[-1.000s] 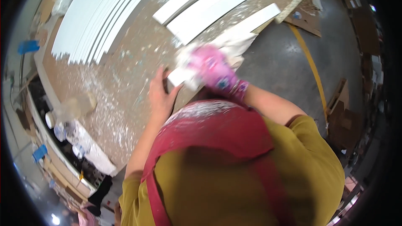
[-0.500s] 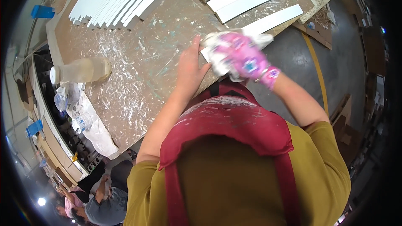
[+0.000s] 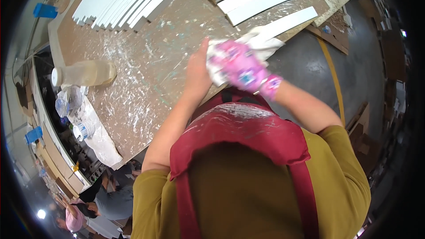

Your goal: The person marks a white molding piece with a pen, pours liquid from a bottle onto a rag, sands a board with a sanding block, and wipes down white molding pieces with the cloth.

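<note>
Along the near right edge of the worktable lies a white strip (image 3: pixel 292 21), its near end covered by a white cloth (image 3: pixel 265 46). My right hand (image 3: pixel 241 64), in a pink floral glove, presses the bunched cloth onto the strip; motion smears its fingers a little. Bare, my left hand (image 3: pixel 199 68) rests at the strip's near end, thumb side against the cloth. Its grip is partly hidden by the cloth and glove, so what its fingers hold there does not show clearly.
Many white strips (image 3: pixel 133 0) lie side by side at the far left of the paint-marked table (image 3: pixel 146 62); several more (image 3: pixel 265 0) lie far right. A bottle of cloudy liquid (image 3: pixel 86 74) lies at left, near a small white tub (image 3: pixel 84 130). Other people (image 3: pixel 113 201) are at lower left.
My right hand and the cloth have slid left along the strip, up against my left hand. The left hand has barely moved.
</note>
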`<state>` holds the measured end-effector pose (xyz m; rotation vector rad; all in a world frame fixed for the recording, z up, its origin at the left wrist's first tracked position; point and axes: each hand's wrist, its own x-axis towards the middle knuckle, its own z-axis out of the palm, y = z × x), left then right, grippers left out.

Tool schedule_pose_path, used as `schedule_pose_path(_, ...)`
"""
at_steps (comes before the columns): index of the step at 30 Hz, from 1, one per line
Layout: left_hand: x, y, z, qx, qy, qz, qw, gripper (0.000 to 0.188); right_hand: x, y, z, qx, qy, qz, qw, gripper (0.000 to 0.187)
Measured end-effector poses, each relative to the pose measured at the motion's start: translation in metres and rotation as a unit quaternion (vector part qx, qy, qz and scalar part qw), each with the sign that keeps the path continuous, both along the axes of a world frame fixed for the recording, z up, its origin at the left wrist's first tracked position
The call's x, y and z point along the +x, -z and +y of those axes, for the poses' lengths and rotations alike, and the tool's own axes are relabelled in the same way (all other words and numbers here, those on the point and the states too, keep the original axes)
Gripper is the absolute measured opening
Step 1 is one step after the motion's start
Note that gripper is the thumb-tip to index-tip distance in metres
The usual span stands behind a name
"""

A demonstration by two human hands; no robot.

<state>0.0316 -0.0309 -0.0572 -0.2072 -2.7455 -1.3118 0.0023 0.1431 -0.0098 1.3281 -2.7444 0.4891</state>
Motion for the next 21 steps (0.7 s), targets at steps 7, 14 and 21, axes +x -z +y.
schedule_pose_path(7,0.009,-0.006,-0.002,0.022,-0.021,-0.006,1.000,0.082,-0.074,0.043,0.184,0.267,0.329,0.095,0.901,0.041)
schedule_pose_path(14,-0.017,-0.037,0.015,-0.159,0.086,0.001,0.983,0.073,-0.111,0.030,0.308,-0.406,0.474,-0.107,0.774,0.028)
schedule_pose_path(21,-0.053,-0.059,0.049,-0.200,0.128,-0.086,0.967,0.042,-0.084,0.051,0.273,-0.319,0.416,-0.013,0.852,0.033)
